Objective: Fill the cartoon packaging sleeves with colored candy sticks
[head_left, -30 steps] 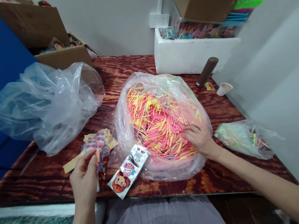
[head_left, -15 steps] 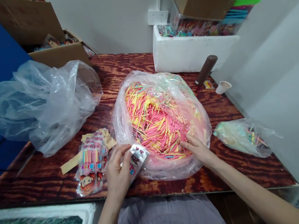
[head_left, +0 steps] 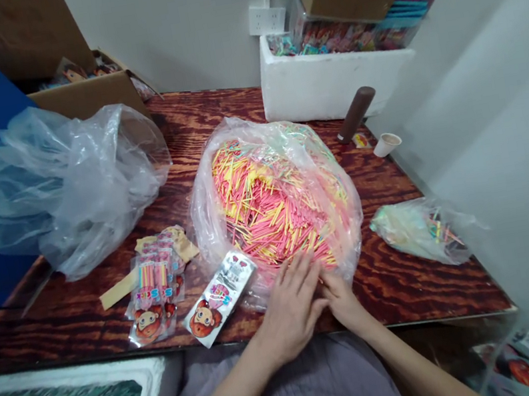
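Pink, yellow and green sticks (head_left: 271,207) fill a clear plastic bag (head_left: 333,213) that sits open in the middle of a dark wood-grain table (head_left: 210,116); both hands meet at its near edge. The left hand (head_left: 290,308) lies flat with fingers spread, its fingertips on the nearest sticks; the right hand (head_left: 339,294) is tucked just beside it, touching it, fingers curled at the bag's near rim, though whether it pinches any sticks cannot be told; neither hand is clearly clamped on anything.

Just left of the hands a silver packet printed with a cartoon face (head_left: 220,296) lies flat on the table; further left rests a small pile of filled packets (head_left: 153,291) on a strip of brown card (head_left: 117,290). A large crumpled clear bag (head_left: 59,185) takes up the far left, with a cardboard box (head_left: 85,96) behind it. At the far side stands a white foam box (head_left: 327,86) of coloured packets; a brown cylinder (head_left: 356,114) and a small paper cup (head_left: 386,144) lie to its right. A smaller bag of sticks (head_left: 420,233) sits at the right; another white foam box's rim (head_left: 145,393) shows near left.
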### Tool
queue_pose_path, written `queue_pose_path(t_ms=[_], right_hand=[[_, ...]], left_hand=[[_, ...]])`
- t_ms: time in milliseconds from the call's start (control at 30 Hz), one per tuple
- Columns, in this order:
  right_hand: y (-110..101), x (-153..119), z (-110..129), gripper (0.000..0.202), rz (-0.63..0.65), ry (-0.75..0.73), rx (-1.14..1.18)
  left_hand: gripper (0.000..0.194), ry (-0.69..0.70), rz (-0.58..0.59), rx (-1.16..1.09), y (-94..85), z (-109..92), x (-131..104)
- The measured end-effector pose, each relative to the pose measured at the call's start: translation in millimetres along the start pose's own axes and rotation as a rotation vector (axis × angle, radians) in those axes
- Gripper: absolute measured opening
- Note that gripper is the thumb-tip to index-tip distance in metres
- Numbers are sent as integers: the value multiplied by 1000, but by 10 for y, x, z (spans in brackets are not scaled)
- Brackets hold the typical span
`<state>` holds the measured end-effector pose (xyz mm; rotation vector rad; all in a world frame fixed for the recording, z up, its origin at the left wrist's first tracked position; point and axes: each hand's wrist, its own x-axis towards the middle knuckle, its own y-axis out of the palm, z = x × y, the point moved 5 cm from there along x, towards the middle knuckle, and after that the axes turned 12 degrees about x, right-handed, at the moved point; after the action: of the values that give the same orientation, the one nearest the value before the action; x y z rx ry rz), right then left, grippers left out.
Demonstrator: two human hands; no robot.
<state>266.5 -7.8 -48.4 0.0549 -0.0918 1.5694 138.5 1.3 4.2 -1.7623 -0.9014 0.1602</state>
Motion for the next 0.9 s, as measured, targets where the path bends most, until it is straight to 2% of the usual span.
queue_pose_path(t_ms=[100,167,233,333,400,467,633,733,900], right_hand=[[-19,41,88,19,3,-1,-55],[-51,81,154,20,19,-20,-87],[-106,143,221,25,50,-82,-151],[-229,276,286,39,96,-219,-372],[-308,371,297,44,109,-280,-522],[-366,443,306,43,101,-285,-574],[-338,468,389,32,-4,-134,-319],[-196,429,422,24,-37,-39,-127],[111,396,412,22,19,14,73]], left_hand=[[57,-200,-156,30,-305,315,-234],[44,-368,-285,94,-510,592,-467],[33,-529,-327,218,-620,849,-700],[36,-632,-254,362,-602,1088,-921],[39,-649,-200,386,-541,1156,-972],[40,-669,-183,364,-502,1184,-973],[43,-771,-209,187,-514,1281,-939],[40,-831,-204,79,-511,1403,-945],[23,-908,-200,-81,-494,1589,-966]])
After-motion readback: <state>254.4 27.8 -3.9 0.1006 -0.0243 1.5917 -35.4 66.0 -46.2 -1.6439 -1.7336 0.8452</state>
